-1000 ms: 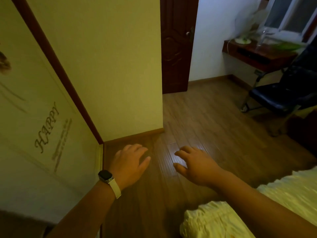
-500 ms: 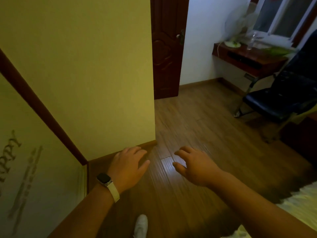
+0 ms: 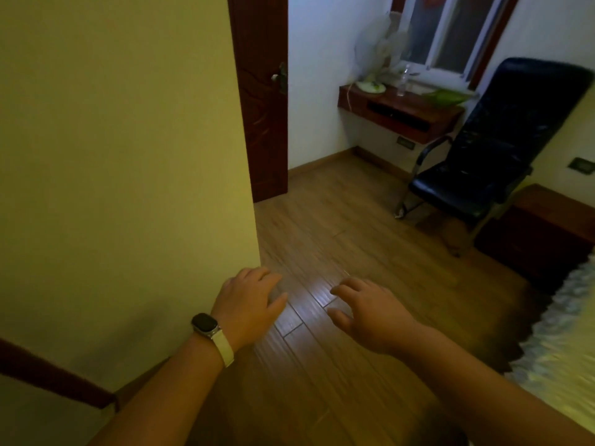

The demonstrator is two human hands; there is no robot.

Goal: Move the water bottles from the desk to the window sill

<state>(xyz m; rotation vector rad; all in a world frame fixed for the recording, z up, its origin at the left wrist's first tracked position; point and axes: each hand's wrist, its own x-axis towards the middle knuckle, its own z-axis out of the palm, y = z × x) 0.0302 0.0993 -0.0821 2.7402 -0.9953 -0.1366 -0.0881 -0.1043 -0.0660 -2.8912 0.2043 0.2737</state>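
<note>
A clear water bottle [image 3: 403,81] stands on the dark wooden desk [image 3: 415,115] at the far end of the room, just below the window sill [image 3: 447,76]. Both of my hands hover low in front of me over the wooden floor, far from the desk. My left hand [image 3: 249,304], with a watch on its wrist, is empty with fingers loosely spread. My right hand [image 3: 363,309] is also empty, fingers apart and slightly curled.
A yellow wall corner [image 3: 251,188] juts out on my left. A dark door [image 3: 260,98] stands behind it. A white fan [image 3: 380,59] sits on the desk. A black office chair [image 3: 489,149], a dark cabinet [image 3: 544,233] and a bed edge [image 3: 560,333] line the right.
The view has moved forward and turned right past the wall corner; desk, window and chair are now larger and closer. My hands keep the same empty, spread pose.
</note>
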